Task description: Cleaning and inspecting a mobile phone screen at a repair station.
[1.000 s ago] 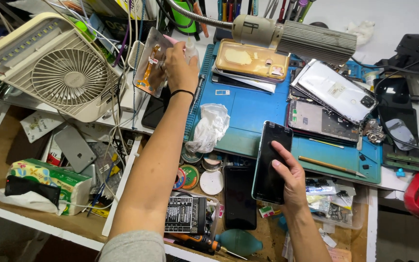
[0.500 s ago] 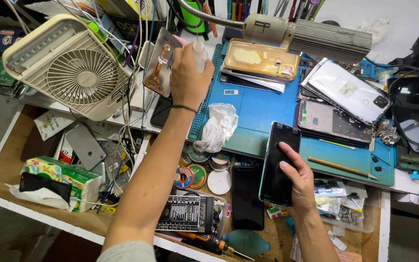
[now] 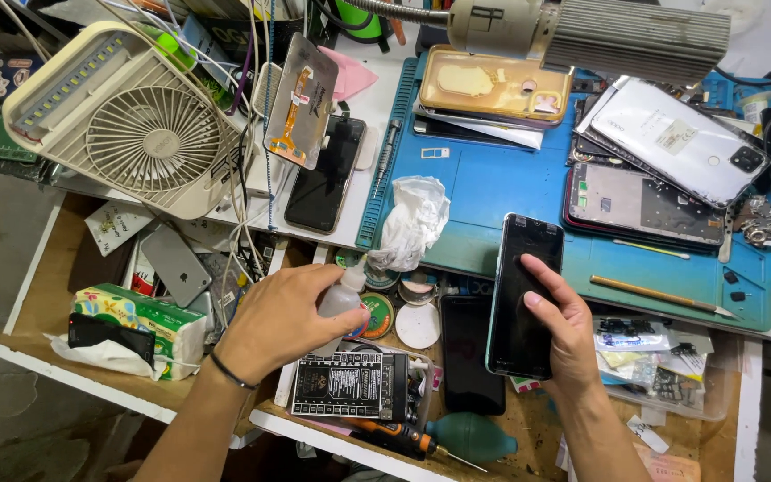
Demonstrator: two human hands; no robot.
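Now left hand (image 3: 283,312) fingers closed around small bottle (image 3: 343,299); right hand (image 3: 564,326) fingers grip dark phone (image 3: 521,295), thumb across its glass.

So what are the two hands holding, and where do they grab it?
The left hand wraps a small squeeze bottle around its body. The right hand holds a black phone by its right edge, thumb on the screen.

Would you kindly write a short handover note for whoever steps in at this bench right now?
Left hand: grips a small clear dropper bottle over the open drawer.
Right hand: holds a black smartphone, screen up, at the edge of the blue work mat.
Crumpled white tissue lies on the mat beside the phone.
Done: bottle and phone in hand.
Left: no liquid visible on the screen.
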